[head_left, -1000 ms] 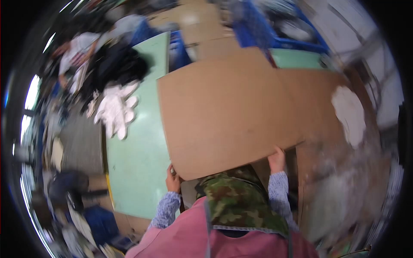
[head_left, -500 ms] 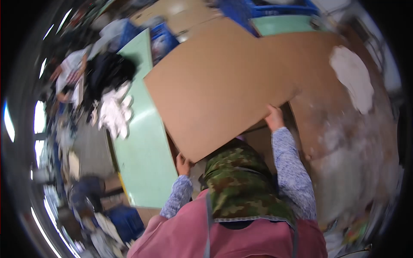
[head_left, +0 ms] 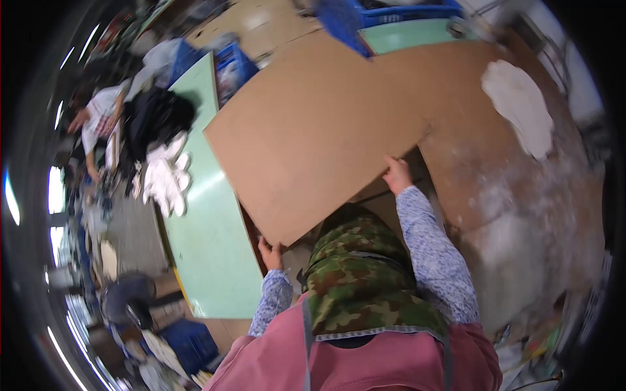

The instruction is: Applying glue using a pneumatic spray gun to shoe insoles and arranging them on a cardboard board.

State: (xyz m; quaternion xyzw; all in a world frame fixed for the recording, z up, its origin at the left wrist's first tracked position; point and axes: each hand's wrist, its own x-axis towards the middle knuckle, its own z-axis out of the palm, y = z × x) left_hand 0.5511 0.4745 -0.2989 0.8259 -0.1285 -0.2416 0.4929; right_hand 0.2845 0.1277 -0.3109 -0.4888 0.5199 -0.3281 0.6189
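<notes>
A large brown sheet of board (head_left: 306,137) spreads out in front of me, its near edge running slantwise past my body. My left hand (head_left: 270,253) grips its near left corner, the fingers closed on the edge. Further right, my right hand (head_left: 398,174) pinches the same near edge, with the thumb or a finger on top. Beneath that edge a dark gap shows. The board's right part meets or overlaps a brown tabletop (head_left: 469,189) dusted with white; I cannot tell exactly where one ends.
Left of the board stands a pale green table (head_left: 205,260) bearing white gloves (head_left: 167,179) and a black cloth heap (head_left: 160,117). A white flat piece (head_left: 520,107) lies on the right. Blue crates (head_left: 407,12) stand behind. A person (head_left: 101,120) works at far left, near a fan (head_left: 130,296).
The whole view has shifted slightly, so the board and tables sit a little further left. Both hands keep their hold on the board's near edge.
</notes>
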